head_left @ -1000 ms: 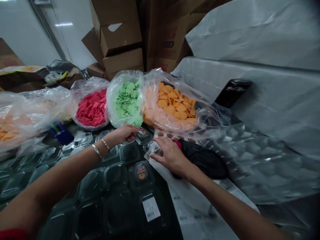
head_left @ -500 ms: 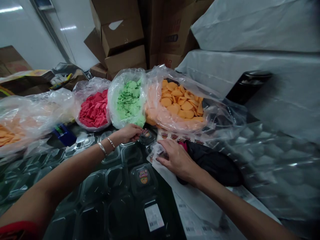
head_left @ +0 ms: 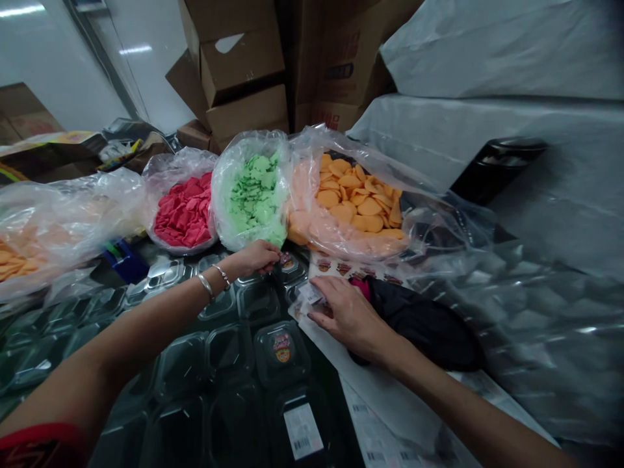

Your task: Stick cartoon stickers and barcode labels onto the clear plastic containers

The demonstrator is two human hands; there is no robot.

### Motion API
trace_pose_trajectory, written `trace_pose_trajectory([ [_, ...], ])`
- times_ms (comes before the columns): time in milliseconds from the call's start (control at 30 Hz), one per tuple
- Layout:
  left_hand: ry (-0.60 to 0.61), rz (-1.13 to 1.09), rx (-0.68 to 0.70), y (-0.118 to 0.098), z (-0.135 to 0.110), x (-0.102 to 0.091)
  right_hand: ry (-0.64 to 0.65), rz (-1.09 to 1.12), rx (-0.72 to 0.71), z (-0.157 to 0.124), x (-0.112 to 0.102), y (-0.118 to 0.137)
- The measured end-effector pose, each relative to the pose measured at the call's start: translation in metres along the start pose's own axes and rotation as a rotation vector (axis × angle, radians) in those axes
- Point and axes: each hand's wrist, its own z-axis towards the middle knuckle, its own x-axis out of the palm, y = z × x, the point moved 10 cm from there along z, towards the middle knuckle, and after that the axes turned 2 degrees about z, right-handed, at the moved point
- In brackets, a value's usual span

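My left hand [head_left: 257,256] reaches to the far row of clear plastic lidded containers [head_left: 229,351], its fingers curled against a round sticker [head_left: 287,261] on one lid. My right hand [head_left: 344,312] lies on a white sheet of stickers [head_left: 312,296], fingertips pinching at its edge. Another container bears a round sticker [head_left: 281,346], and one nearer has a barcode label [head_left: 303,439]. A black cloth bag [head_left: 429,325] lies just right of my right hand.
Open plastic bags hold red chips [head_left: 184,211], green chips [head_left: 253,195] and orange chips [head_left: 358,201]; another orange bag [head_left: 29,240] lies at left. Cardboard boxes [head_left: 238,71] are stacked behind. Grey plastic sheeting [head_left: 511,78] covers the right side.
My left hand has slid slightly right onto the stickered lid. My right hand has shifted a little along the sticker sheet. The view has moved slightly.
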Motion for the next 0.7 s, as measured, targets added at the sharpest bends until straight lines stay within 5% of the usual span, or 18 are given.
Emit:
trace_pose_trajectory([
  [233,0.000,0.105,-0.010,-0.001,0.002,0.002,-0.129,-0.090,-0.096,0.028,-0.019,0.023],
  [400,-0.015,0.172,-0.018,-0.005,0.000,-0.002,0.082,-0.232,-0.121,0.057,0.010,0.038],
  [533,-0.113,0.203,0.016,-0.013,-0.007,-0.015,0.127,-0.252,-0.129,0.060,0.020,0.038],
  [700,-0.180,0.287,0.144,-0.034,-0.043,-0.018,-0.044,-0.172,-0.104,0.046,-0.021,0.031],
])
